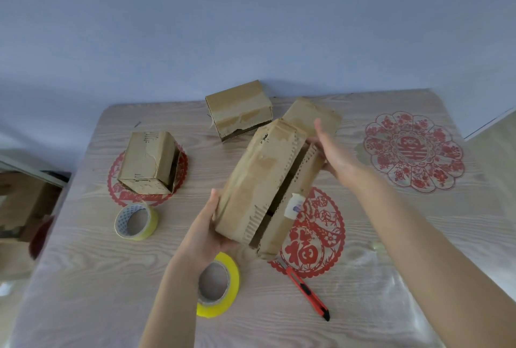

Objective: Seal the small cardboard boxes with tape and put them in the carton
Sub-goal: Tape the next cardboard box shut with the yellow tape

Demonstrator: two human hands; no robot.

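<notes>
Plain bluish wall (251,12) behind; wood-grain tabletop (83,278) under a clear cover, with red paper-cut decals (413,152) beneath it.

Box (259,180) in hand: long, worn cardboard, raised off the tabletop and tilted, lying between the two hands. Top flaps gape; a dark slot runs the length of the seam. Edges are ragged, and there are patches of old tape residue.

Left hand (206,233): grips the near end, thumb up the side, fingers curled beneath.
Right hand (335,155): spread flat, palm against the far end, fingers straight.

Three more boxes rest on the tabletop: left box (152,163), back box (238,109), and far box (310,116) just behind the held one. None looks freshly taped.

Tape: near roll (217,285) just under the left wrist, left roll (136,222) further left. Knife (308,294) lies to the right of the near roll.

A brown shape (19,208) beyond the left edge is possibly the carton; too blurred to confirm.

Judgement: sealing not begun on this box.

Risks:
- The far end is held by flat palm pressure only; if the palm eases, that end could drop onto the knife or the near roll
- Taping over the open slot would bridge the gap and wrinkle; flaps need pressing shut first
- Residue and torn liner may give poor adhesion
- Both hands are occupied, so fetching a roll means setting the box down
</notes>
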